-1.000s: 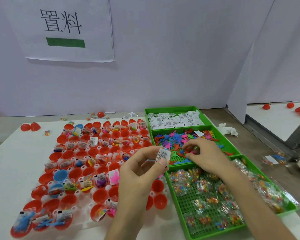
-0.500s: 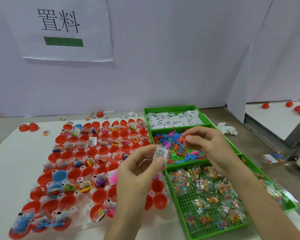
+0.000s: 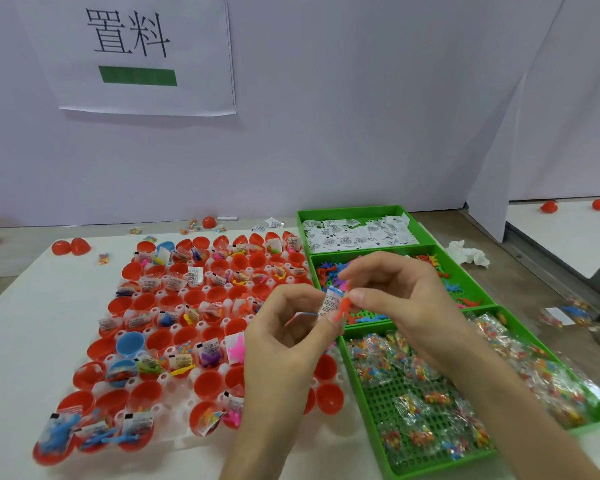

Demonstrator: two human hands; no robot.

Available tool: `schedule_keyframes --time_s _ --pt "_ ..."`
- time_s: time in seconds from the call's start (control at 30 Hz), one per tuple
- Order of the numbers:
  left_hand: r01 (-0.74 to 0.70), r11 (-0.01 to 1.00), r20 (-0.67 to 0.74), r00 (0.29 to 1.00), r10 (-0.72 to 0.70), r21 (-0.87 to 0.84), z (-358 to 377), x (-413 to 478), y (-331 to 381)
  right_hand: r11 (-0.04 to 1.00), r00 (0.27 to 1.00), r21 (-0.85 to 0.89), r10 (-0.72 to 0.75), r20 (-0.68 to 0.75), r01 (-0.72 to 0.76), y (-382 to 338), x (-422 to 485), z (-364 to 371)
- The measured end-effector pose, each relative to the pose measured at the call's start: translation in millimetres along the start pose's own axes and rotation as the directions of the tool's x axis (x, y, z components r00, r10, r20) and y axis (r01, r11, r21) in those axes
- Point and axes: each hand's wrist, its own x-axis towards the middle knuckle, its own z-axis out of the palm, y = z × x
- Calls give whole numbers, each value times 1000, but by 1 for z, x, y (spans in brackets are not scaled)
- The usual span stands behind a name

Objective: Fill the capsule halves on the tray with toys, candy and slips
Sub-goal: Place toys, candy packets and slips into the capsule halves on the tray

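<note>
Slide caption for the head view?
Left hand pinches a paper slip while right hand holds an orange toy beside it.

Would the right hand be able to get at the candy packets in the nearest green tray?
Likely yes: the candy packets lie uncovered just below the right hand, nothing between, though it pinches an orange toy.

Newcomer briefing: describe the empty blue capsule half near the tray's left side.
Find the white plastic tray of red capsule halves. Near its left edge sits a blue plastic capsule half, empty, unlike the filled blue one below it.
</note>
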Motion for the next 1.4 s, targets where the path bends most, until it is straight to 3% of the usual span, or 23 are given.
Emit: schedule_keyframes --time_s 0.1,0.37,0.7,0.87,1.0,1.1,1.27,1.4 --pt "2 1000 -9 1000 -2 27 0 0 0 992 999 -124 -42 -27 38 0 0 3" --pt "-35 996 -30 999 38 83 2 0 3 984 996 -155 -89 -28 83 -5 -1 5" --pt "-78 997 -7 997 78 12 8 -3 8 993 993 -65 -102 -53 99 -5 -1 6" --pt "-96 995 13 995 97 -23 9 -4 8 965 978 -195 -194 -81 175 -2 -4 11" --pt "-91 995 -4 996 90 -34 9 -3 5 884 945 -369 -325 -46 286 1 -7 18" --pt "-106 994 -9 994 106 -37 8 -3 3 859 929 -392 -368 -26 329 1 -8 20" --pt "-113 994 -5 994 113 -4 5 -3 0 918 951 -288 -302 -63 272 2 -7 19" --pt "-132 989 -37 990 134 63 3 -3 0 957 990 -255 -132 49 140 -1 -3 7"
